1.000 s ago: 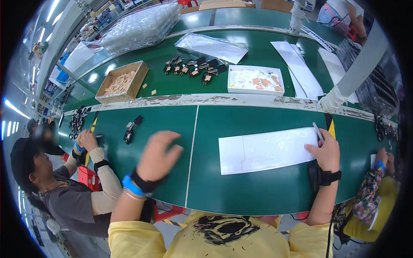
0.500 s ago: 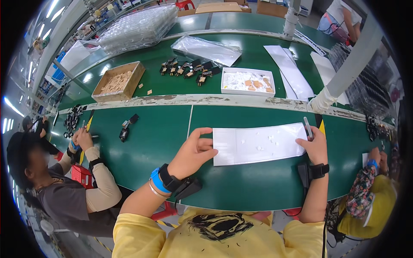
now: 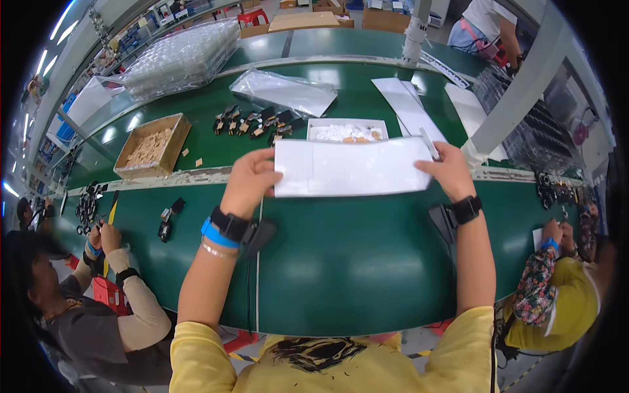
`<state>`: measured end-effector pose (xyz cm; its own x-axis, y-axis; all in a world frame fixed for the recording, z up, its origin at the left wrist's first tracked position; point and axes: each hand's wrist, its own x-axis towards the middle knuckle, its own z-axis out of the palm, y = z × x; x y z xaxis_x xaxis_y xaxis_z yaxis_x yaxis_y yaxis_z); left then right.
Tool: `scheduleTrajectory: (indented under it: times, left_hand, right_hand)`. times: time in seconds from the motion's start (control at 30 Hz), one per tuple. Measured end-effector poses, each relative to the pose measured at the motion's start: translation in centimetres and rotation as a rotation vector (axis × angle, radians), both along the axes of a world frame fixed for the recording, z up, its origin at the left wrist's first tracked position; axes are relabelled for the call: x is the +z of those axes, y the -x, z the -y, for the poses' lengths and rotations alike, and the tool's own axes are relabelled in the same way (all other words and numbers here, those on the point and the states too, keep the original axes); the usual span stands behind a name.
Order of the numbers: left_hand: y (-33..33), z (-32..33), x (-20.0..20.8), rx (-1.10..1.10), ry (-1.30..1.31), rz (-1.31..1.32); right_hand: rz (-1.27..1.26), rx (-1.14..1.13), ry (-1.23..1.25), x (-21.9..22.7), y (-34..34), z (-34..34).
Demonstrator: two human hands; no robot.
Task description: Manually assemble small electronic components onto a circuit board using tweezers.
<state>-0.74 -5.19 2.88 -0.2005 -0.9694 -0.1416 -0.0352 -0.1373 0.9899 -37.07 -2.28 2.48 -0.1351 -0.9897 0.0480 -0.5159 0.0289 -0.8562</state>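
A long white sheet (image 3: 357, 171) is stretched between my two hands, lifted above the green bench. Its left end is pinched by my left hand (image 3: 251, 178), thumb in front and fingers behind. On the right end my right hand (image 3: 452, 173) closes the same way, with a slim silvery tool like tweezers (image 3: 429, 142) sticking up from it. Just beyond the sheet's upper edge stands a shallow white box (image 3: 314, 124) of white bits and tan squares. Its near side is hidden by the sheet.
A wooden box (image 3: 175, 157) of tan pieces stands far left, beside small black parts (image 3: 252, 124) and a plastic-wrapped stack (image 3: 183, 59). White strips (image 3: 409, 108) lie beyond, near a post (image 3: 511, 98). Co-workers (image 3: 98, 314) sit on both sides.
Both hands have raised the sheet and carried it forward to the white box's near edge. Small white bits visible on the sheet before no longer show on it.
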Motion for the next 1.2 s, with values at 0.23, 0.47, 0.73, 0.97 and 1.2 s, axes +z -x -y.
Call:
scheduleTrajectory:
  times: [0.23, 0.47, 0.73, 0.97, 1.2]
  left_hand:
    - [1.3, 6.1, -3.1, 0.205, 0.318, 0.035]
    - [1.8, 6.9, -5.0, 0.188, 0.414, 0.079]
    - [2.3, 6.5, -4.0, 0.205, 0.433, 0.106]
    - [1.3, 6.5, -4.8, 0.126, 0.394, 0.19]
    - [1.2, 6.0, -1.7, 0.111, 0.427, 0.1]
  right_hand:
    - [0.023, -0.119, 0.424, -1.1, -3.1, 5.2]
    - [-0.113, -0.084, 0.341, -1.5, -2.7, 5.8]
    - [-0.105, 0.043, 0.318, -1.0, -2.5, 4.8]
    - [-0.352, 0.055, 0.199, -0.8, -2.4, 4.6]
    - [-0.094, 0.052, 0.263, 2.3, -1.6, 4.0]
